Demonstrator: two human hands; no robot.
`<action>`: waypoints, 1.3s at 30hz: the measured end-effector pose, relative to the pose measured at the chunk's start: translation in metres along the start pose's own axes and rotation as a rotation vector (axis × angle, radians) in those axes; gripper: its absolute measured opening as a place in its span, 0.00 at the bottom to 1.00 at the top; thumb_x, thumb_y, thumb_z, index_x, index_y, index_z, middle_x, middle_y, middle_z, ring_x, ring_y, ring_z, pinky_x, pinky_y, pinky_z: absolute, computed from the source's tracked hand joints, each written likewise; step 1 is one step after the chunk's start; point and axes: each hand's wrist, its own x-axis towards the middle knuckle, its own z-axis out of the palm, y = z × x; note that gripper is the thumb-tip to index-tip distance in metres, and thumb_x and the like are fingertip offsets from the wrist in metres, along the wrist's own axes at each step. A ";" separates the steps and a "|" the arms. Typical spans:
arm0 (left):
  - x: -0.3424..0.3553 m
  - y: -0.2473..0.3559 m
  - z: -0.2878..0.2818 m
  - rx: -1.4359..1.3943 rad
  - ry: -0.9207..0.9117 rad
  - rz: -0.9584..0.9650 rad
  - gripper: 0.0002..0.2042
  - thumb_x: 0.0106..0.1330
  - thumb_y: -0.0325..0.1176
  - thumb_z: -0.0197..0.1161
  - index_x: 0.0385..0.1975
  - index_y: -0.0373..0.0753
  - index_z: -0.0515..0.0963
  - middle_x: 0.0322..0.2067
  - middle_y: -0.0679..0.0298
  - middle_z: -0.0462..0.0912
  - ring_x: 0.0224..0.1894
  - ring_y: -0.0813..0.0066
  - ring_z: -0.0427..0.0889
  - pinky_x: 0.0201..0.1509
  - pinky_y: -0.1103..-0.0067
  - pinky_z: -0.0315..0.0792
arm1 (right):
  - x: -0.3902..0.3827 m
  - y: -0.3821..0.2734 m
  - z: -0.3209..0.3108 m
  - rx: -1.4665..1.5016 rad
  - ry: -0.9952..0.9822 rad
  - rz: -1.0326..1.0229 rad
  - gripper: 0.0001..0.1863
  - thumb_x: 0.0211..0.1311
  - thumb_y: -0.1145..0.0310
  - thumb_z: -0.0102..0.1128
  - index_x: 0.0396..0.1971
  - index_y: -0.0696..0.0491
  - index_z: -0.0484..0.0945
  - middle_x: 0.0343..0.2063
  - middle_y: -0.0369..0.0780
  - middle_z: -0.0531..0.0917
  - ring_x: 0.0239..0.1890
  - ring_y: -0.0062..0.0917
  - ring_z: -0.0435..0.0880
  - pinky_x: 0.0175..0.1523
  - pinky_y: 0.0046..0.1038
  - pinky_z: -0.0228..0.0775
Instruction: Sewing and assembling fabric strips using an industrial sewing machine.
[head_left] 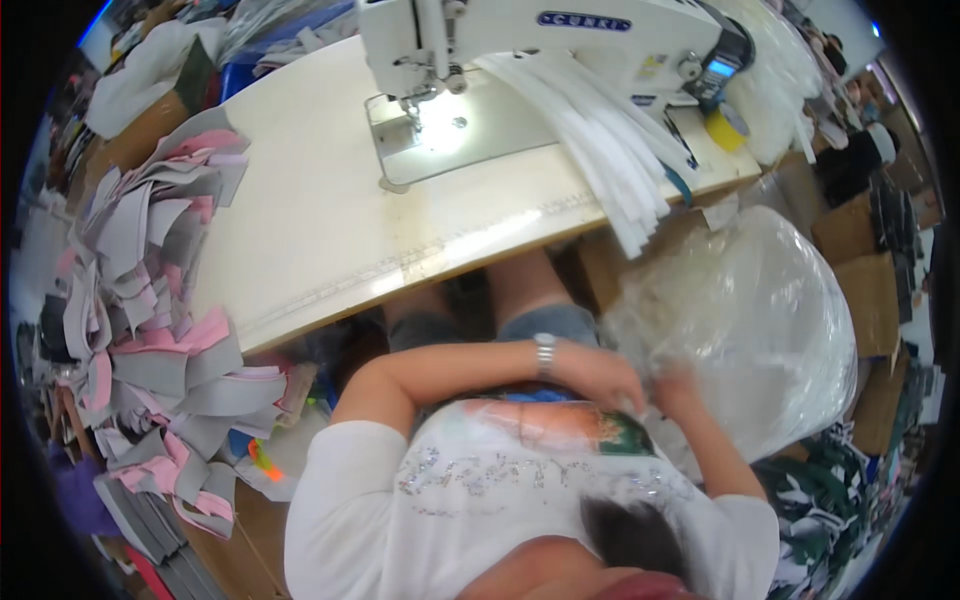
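My left hand (605, 377), with a silver watch (544, 356) on the wrist, reaches across my lap to the right. Its fingers are curled together, and what they hold, if anything, does not show. Close beside it, my right hand (677, 390) is smeared by motion at the edge of a large clear plastic bag (765, 330); its fingers cannot be made out. The bag bulges with pale contents to the right of my lap. Ahead of me stands a white sewing machine (540, 40), its lamp lighting the metal needle plate (480, 140).
Long white strips (590, 140) hang over the table's (300, 200) front edge. A yellow tape roll (727, 127) lies by the machine's control panel (715, 75). Grey and pink cut fabric pieces (150, 270) heap up at the left. Cardboard boxes (865, 290) stand at the right.
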 end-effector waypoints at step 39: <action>-0.275 0.189 -0.093 1.567 1.016 -1.202 0.10 0.55 0.39 0.63 0.18 0.42 0.77 0.22 0.61 0.78 0.31 0.61 0.80 0.37 0.67 0.72 | 0.120 -0.111 -0.383 -0.098 0.610 -1.137 0.17 0.43 0.72 0.69 0.39 0.52 0.81 0.44 0.42 0.81 0.50 0.36 0.78 0.56 0.38 0.66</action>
